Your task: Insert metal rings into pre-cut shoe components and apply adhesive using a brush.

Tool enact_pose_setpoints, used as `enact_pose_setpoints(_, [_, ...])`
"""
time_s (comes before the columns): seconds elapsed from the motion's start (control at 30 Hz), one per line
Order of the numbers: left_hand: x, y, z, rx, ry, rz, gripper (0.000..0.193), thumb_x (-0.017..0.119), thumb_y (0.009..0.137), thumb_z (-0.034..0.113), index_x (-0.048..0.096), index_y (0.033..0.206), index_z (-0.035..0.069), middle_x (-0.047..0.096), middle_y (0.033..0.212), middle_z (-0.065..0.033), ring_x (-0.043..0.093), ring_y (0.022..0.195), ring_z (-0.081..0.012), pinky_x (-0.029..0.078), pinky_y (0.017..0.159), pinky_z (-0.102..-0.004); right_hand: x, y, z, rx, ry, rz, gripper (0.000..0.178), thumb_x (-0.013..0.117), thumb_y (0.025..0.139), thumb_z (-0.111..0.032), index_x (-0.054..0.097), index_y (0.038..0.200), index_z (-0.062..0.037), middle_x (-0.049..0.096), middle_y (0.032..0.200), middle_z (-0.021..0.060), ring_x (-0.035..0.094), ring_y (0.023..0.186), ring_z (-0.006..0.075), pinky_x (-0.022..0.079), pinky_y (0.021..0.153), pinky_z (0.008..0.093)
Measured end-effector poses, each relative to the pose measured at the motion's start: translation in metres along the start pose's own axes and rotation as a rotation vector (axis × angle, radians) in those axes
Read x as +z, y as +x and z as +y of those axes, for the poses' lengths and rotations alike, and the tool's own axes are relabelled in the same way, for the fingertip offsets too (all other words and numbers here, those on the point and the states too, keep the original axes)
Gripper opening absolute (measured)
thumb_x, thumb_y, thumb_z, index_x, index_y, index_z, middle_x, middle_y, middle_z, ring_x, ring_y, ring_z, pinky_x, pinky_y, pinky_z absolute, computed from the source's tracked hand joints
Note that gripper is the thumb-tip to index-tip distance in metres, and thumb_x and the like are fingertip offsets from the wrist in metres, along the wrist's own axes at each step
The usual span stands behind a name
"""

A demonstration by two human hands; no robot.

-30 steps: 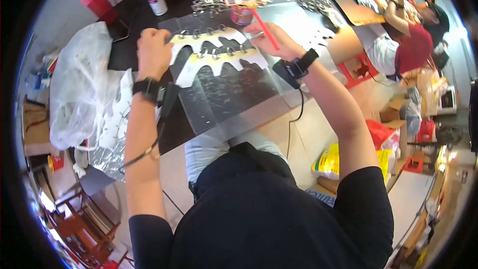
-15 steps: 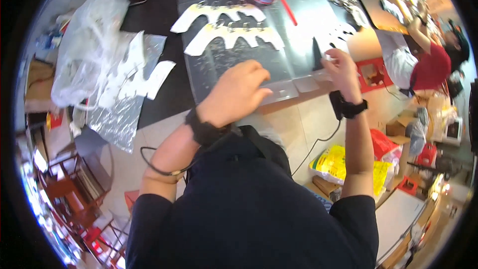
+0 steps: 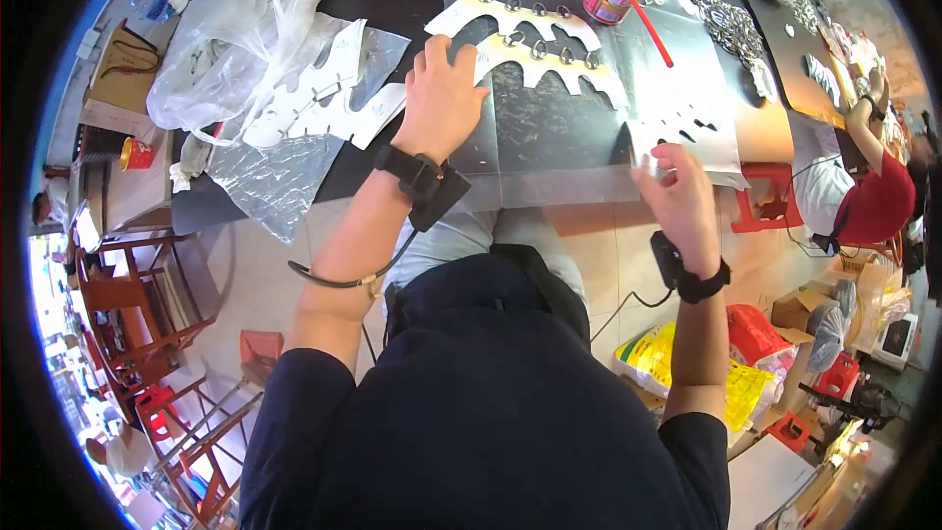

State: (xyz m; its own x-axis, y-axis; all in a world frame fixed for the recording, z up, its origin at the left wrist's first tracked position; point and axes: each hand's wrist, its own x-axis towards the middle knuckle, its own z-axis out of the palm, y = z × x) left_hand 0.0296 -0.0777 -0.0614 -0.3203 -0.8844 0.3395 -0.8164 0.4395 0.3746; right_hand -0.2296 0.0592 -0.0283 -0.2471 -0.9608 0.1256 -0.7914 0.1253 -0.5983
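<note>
Two white scalloped strips lie side by side on the table, their yellowish upper edges set with several metal rings: a far strip (image 3: 517, 14) and a near strip (image 3: 543, 66). My left hand (image 3: 440, 98) hovers open at the left ends of the strips, fingers spread; whether it touches the near one I cannot tell. Toward the table's front right, my right hand (image 3: 679, 198) is closed, thumb and bent fingers drawn together at the front edge of a pale sheet (image 3: 655, 140). Anything between those fingertips is hidden. Small black pieces (image 3: 689, 136) are scattered on that sheet.
Behind the strips stands a pink tub (image 3: 605, 4) with a red stick (image 3: 654, 36) leaning from it. Metal rings (image 3: 724, 27) are heaped at the back right. More white cut pieces (image 3: 358, 122) and plastic bags (image 3: 231, 34) cover the left. A person in red (image 3: 876, 198) works at right.
My left hand has moved left and away from me, to the strips' left ends. My right hand has come back toward the table's front edge. The view has shifted, so the table appears moved.
</note>
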Motion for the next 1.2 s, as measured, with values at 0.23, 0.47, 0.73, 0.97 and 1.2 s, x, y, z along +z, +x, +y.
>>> enact_pose_setpoints(0.23, [0.005,0.009,0.001,-0.102,-0.063,-0.159,0.051,0.072,0.071,0.012,0.051,0.117,0.006,0.046,0.11,-0.0159,0.047,0.104,-0.037,0.041,0.087,-0.0448,0.011,-0.005,-0.033,-0.092,-0.099,-0.132,0.027,0.071,0.075,-0.022,0.058,0.092,-0.0047,0.056,0.081,0.0155,0.056,0.073,0.03,0.045,0.066,0.0377])
enact_pose_setpoints(0.47, [0.011,0.017,-0.012,-0.085,-0.288,-0.102,0.029,0.065,0.073,0.007,0.057,0.1,0.002,0.056,0.098,-0.0171,0.053,0.098,-0.0334,0.043,0.084,-0.0396,0.004,0.059,-0.003,-0.224,-0.129,-0.077,0.027,0.068,0.077,-0.019,0.059,0.096,-0.0027,0.06,0.085,0.0183,0.059,0.08,0.033,0.046,0.07,0.0385])
enact_pose_setpoints(0.73, [0.011,0.015,-0.019,-0.051,-0.404,-0.082,0.019,0.063,0.074,0.005,0.059,0.092,0.001,0.059,0.085,-0.013,0.059,0.079,-0.0267,0.047,0.072,-0.0351,0.027,0.133,0.011,0.255,0.254,-0.393,0.029,0.07,0.071,-0.013,0.06,0.095,0.0,0.056,0.069,0.0036,0.053,0.055,0.0129,0.041,0.051,0.0269])
enact_pose_setpoints(0.97, [0.0,-0.001,0.006,-0.218,-0.684,-0.286,0.02,0.063,0.077,0.005,0.062,0.096,0.0,0.058,0.083,-0.0026,0.046,0.065,-0.0074,0.041,0.061,-0.0225,0.005,0.154,0.019,0.307,0.34,-0.492,0.031,0.068,0.074,-0.011,0.06,0.101,0.0007,0.06,0.077,0.0068,0.054,0.063,0.0127,0.043,0.054,0.0254])
enact_pose_setpoints(1.2, [0.019,0.015,0.072,0.021,-0.716,-0.337,0.023,0.059,0.077,0.001,0.06,0.1,-0.001,0.054,0.099,-0.0083,0.055,0.08,-0.0175,0.045,0.073,-0.0275,-0.035,0.184,0.072,0.221,0.242,-0.457,0.024,0.064,0.077,-0.012,0.064,0.1,-0.0064,0.063,0.081,0.0052,0.055,0.065,0.0108,0.046,0.057,0.0241])
